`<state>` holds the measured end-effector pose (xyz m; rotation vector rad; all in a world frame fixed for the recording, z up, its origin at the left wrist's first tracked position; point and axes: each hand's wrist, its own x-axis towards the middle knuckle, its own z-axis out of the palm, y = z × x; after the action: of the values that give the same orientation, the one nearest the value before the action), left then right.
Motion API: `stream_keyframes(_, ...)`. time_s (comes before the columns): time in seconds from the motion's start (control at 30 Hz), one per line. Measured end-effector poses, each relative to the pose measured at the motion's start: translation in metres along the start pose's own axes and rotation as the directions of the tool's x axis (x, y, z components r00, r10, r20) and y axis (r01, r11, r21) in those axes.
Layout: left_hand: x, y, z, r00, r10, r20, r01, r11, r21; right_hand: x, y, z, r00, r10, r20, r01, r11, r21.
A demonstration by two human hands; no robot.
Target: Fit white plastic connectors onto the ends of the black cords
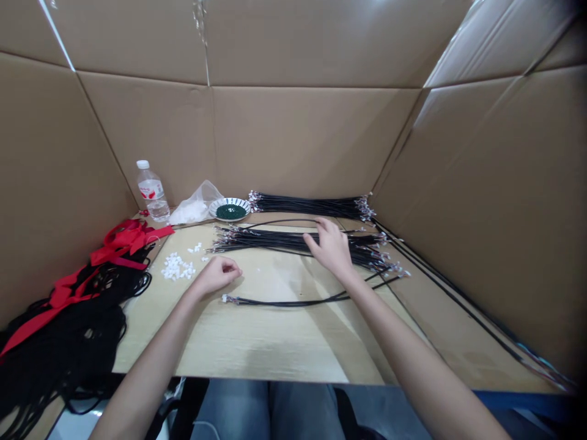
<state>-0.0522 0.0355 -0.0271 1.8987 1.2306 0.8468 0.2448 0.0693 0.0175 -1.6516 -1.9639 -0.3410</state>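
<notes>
My right hand [331, 247] lies palm down with its fingers spread on a loose bundle of black cables [293, 241] with small metal ends. My left hand [216, 276] rests on the light wood table [266, 336], its fingers loosely curled, just right of a small heap of white plastic pieces [177, 267]. Whether it pinches anything small is hidden. A single black cable [284, 302] lies in a curve in front of the bundle, nearest my left hand. Behind the bundle lies a second, neater bundle of black cables [307, 206].
A plate of dark green beads [230, 211], a plastic bag [195, 205] and a water bottle [151, 190] stand at the back. Red ribbon [121, 244] and black cords [64, 342] are heaped at left. Cardboard walls [312, 140] enclose three sides. More cable [449, 293] runs along the right.
</notes>
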Motion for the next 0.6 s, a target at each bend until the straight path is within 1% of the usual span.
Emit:
stream_keyframes(0.13,0.000,0.001,-0.001,1.000,0.004,0.004,-0.004,1.000,-0.001,-0.004,0.004,-0.001,1.000,0.024,0.002,-0.024,1.000,-0.010)
stream_keyframes(0.2,-0.001,0.002,-0.001,1.000,0.007,0.003,-0.007,1.000,-0.003,-0.007,0.002,-0.001,1.000,0.014,0.019,-0.014,1.000,-0.003)
stream_keyframes(0.37,-0.001,0.002,0.000,1.000,0.004,0.000,-0.004,1.000,-0.015,-0.013,-0.006,-0.002,0.996,-0.063,0.062,0.063,0.998,0.008)
stream_keyframes(0.47,-0.001,0.002,0.000,1.000,0.001,-0.006,-0.001,1.000,-0.022,-0.015,-0.007,0.001,0.995,-0.044,0.090,0.043,0.999,0.009)
stream_keyframes(0.6,-0.002,0.004,-0.001,1.000,0.003,0.001,-0.003,1.000,-0.029,-0.018,-0.004,0.007,0.996,0.012,0.089,-0.015,0.999,0.034)
